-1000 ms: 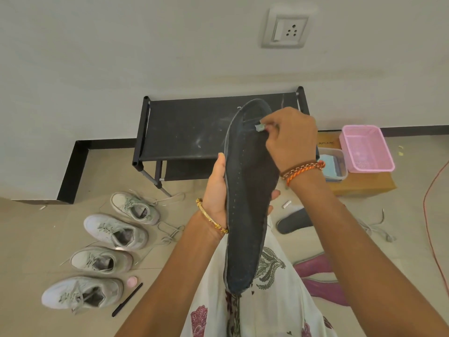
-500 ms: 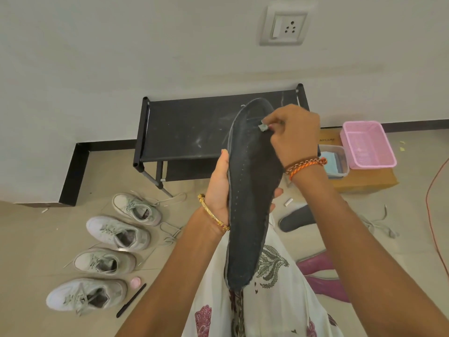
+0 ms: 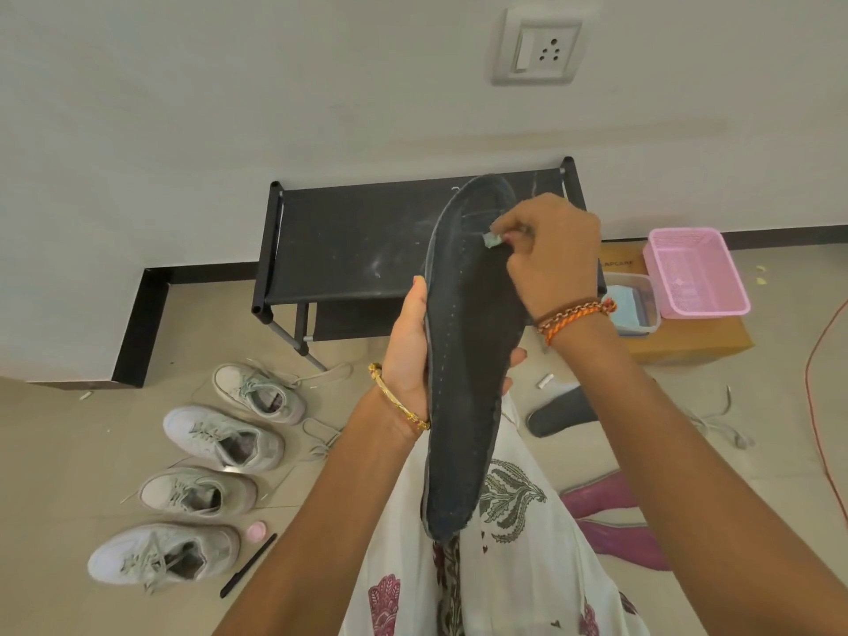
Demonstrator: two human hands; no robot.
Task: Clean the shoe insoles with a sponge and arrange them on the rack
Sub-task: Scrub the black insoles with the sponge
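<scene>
A long dark insole point(image 3: 468, 360) stands upright in front of me, toe end up. My left hand point(image 3: 408, 360) grips it around the middle, thumb on the left edge and fingertips showing at the right edge. My right hand point(image 3: 550, 259) pinches a small pale green sponge piece point(image 3: 492, 241) and presses it against the insole near the toe. Behind the insole stands the black rack point(image 3: 348, 250), its top shelf dusty. A second dark insole point(image 3: 562, 410) lies on the floor to the right.
Several white sneakers point(image 3: 220, 493) lie in a column on the floor at left, with a pink cap point(image 3: 255, 531) and black pen point(image 3: 248, 564) near them. A pink basket point(image 3: 695, 273) and clear container point(image 3: 635, 305) rest on a cardboard box point(image 3: 688, 346). An orange cable point(image 3: 821, 406) runs at right.
My right hand with the sponge has shifted slightly down and left along the toe area of the insole. The left hand keeps the same grip.
</scene>
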